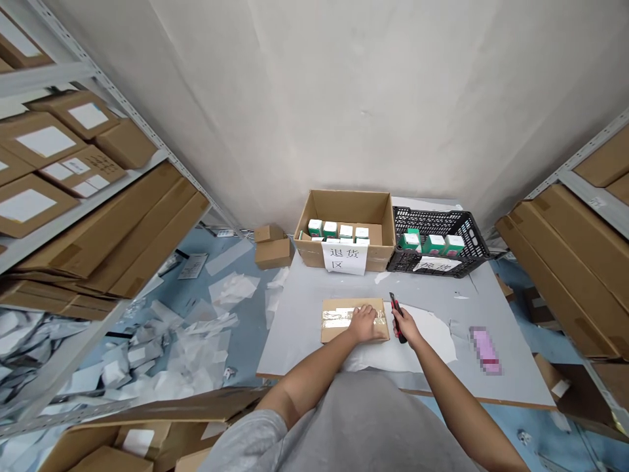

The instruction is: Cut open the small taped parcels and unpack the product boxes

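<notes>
A taped cardboard box (339, 333) lies on the grey table in front of me, with clear tape and a white label strip along its top. My left hand (362, 322) presses down on the right part of this box, fingers bent over its top and holding it. Just right of the box, my right hand (403, 325) is closed around a red and black utility knife (396, 308). The knife points up and away from me, apart from the box. White paper or plastic sheeting (435, 334) lies under and beside my right hand.
At the table's back stand an open carton (304, 252) and a black plastic crate (474, 261), both with green-and-white boxes inside. A blurred pink item (485, 351) lies on the right. Shelves of cartons (46, 141) flank the table; scraps (201, 341) litter the floor.
</notes>
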A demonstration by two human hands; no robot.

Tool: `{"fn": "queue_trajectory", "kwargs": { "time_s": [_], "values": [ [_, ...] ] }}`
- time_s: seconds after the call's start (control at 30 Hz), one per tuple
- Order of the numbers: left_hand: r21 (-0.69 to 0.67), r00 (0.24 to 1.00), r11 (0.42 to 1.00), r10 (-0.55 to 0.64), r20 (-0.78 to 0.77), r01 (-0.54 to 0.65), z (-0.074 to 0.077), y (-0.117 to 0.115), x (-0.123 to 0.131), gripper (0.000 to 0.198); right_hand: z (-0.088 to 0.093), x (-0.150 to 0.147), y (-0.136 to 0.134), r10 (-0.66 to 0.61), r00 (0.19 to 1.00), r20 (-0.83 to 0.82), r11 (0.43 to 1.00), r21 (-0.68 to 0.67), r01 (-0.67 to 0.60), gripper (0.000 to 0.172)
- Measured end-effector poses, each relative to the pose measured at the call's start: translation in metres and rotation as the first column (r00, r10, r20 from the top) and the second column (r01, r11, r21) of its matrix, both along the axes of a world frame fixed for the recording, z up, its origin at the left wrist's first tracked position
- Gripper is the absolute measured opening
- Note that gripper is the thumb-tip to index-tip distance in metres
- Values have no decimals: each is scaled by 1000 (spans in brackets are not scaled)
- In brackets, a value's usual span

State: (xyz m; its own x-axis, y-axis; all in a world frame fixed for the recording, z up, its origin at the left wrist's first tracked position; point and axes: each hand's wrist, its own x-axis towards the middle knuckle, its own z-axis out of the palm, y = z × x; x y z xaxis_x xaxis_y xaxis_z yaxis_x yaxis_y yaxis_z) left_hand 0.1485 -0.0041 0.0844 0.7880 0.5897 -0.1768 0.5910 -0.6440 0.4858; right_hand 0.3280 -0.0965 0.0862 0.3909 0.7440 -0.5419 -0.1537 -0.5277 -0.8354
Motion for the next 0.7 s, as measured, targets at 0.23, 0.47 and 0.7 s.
{"fn": "queue_trajectory", "kwargs": {
  "time_s": [0.23, 0.47, 0.7],
  "values": [
    [-132, 993, 984, 116, -30, -119, 9, 4, 7, 47, 7, -14, -64, 180, 980, 85, 984, -16, -179, 57],
    [-168, 987, 973, 159, -10, -158, 11, 3, 8, 45, 7, -29, -73, 224, 949, 223, 974, -83, -210, 44],
    [-173, 986, 971, 169, 7, -165, 8, 3, 8, 44, 11, -37, -70, 213, 946, 243, 975, -110, -191, 34]
  ]
}}
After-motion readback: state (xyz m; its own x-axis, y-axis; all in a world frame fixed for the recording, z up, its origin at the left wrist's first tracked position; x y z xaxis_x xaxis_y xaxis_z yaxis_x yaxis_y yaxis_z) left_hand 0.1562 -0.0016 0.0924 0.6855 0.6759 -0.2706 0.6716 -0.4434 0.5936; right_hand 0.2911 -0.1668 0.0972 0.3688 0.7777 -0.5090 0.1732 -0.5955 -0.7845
